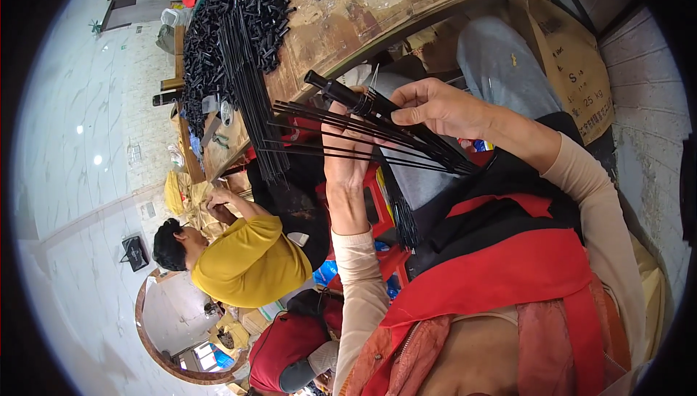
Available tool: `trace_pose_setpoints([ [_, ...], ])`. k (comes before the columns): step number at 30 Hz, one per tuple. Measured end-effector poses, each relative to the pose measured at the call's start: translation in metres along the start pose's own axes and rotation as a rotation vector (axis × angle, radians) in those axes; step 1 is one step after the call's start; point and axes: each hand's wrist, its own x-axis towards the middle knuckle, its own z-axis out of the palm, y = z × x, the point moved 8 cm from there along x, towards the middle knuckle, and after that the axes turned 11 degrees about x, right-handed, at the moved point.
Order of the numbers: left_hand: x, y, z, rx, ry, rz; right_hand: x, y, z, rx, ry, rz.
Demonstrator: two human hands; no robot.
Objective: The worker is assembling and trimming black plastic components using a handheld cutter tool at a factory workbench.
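Head view shows both hands above the lap: left hand [347, 150] closed around a fanned bundle of thin black rods [363, 138], right hand [435, 109] pinching its black hub [341, 95]—light, springy, probably best gripped near that hub.

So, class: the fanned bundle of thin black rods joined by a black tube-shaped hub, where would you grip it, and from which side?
Probably at the black tube-shaped hub, coming from the side away from the fan. The thin black rods meet there and splay apart elsewhere, so only that end looks solid. The right hand pinches just past the hub, and the left hand supports the spread rods.
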Motion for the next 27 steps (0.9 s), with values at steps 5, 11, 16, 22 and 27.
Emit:
trace_pose_setpoints([
  [5, -0.001, -0.002, 0.0, -0.051, -0.028, -0.058, 0.005, 0.005, -0.005, 0.04, -0.012, 0.061],
  [11, 0.001, 0.005, 0.016, -0.124, 0.073, -0.012, -0.01, -0.004, 0.002, -0.055, -0.014, -0.058],
  [16, 0.007, -0.001, 0.022, -0.113, 0.031, -0.053, -0.015, 0.001, 0.005, 0.041, -0.016, 0.027],
  [22, 0.01, -0.028, 0.018, -0.138, 0.13, 0.082, -0.019, -0.016, 0.017, -0.059, 0.102, -0.31],
  [27, -0.015, 0.041, 0.054, 0.284, 0.299, 0.262, -0.028, -0.013, 0.021, -0.123, 0.241, -0.5],
])
